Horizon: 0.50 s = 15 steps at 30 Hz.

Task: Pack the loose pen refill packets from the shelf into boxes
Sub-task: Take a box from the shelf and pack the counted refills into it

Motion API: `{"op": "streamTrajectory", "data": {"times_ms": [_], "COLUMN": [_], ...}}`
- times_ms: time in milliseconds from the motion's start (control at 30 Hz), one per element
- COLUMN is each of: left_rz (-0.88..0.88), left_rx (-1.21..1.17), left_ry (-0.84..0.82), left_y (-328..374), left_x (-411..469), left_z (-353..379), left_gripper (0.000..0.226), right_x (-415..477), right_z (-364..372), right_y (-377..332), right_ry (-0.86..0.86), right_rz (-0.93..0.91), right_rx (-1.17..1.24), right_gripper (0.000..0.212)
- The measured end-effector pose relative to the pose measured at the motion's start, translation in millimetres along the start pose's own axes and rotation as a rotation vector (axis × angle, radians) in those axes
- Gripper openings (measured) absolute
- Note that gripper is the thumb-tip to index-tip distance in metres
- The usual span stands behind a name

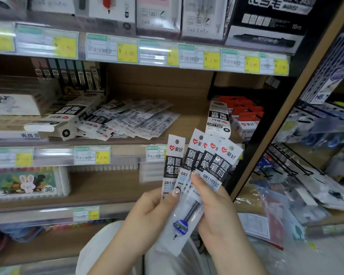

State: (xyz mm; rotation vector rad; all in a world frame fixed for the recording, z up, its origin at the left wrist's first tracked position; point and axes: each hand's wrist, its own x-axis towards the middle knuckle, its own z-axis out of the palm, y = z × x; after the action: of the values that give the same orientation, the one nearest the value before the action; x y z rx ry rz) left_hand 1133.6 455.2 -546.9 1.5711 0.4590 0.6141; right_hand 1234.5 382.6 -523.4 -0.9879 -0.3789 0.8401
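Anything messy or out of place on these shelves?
Loose refill packets sprawl in an overlapping, skewed heap on the middle shelf. Left of them a box lies flat with its end flap open. The left hand and right hand hold a fanned bunch.

A fan of white-and-black plastic pen refill packets (208, 162) is held up in front of a wooden shop shelf (191, 124), the left hand (155, 207) pinching the leftmost packet under its thumb and the right hand (216, 211) gripping the others with its fingers curled over their fronts. On the shelf behind lies a loose pile of matching refill packets (127, 120), with an open white-and-black cardboard box (68, 114) lying on its side at the pile's left edge. To the right of the pile, apart from it, a tall white-and-black carton (217, 116) stands upright just beside a row of red-and-white cartons (245, 116).
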Motion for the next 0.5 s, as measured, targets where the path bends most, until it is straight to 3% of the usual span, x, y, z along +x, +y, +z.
{"op": "streamTrajectory", "data": {"times_ms": [233,367,500], "left_rz": [0.044,-0.037,-0.08], "left_rx": [-0.016,-0.119,-0.233], "left_ry": [0.006,-0.08,-0.086], "left_y": [-2.7,-4.8,-1.3], "left_x": [-2.3,-4.8,-7.7], "left_z": [-1.1,-2.6,0.3], "left_gripper": [0.032,0.034,0.026], "right_x": [-2.4,-1.7,0.7], "right_z": [-0.6,-3.1,-7.9], "right_y": [4.4,1.4,4.6], "right_ry": [-0.014,-0.082,-0.106], "right_rz": [-0.076,-0.076,-0.043], "right_rx": [-0.067,-0.159,-0.198], "right_gripper": [0.034,0.021,0.027]}}
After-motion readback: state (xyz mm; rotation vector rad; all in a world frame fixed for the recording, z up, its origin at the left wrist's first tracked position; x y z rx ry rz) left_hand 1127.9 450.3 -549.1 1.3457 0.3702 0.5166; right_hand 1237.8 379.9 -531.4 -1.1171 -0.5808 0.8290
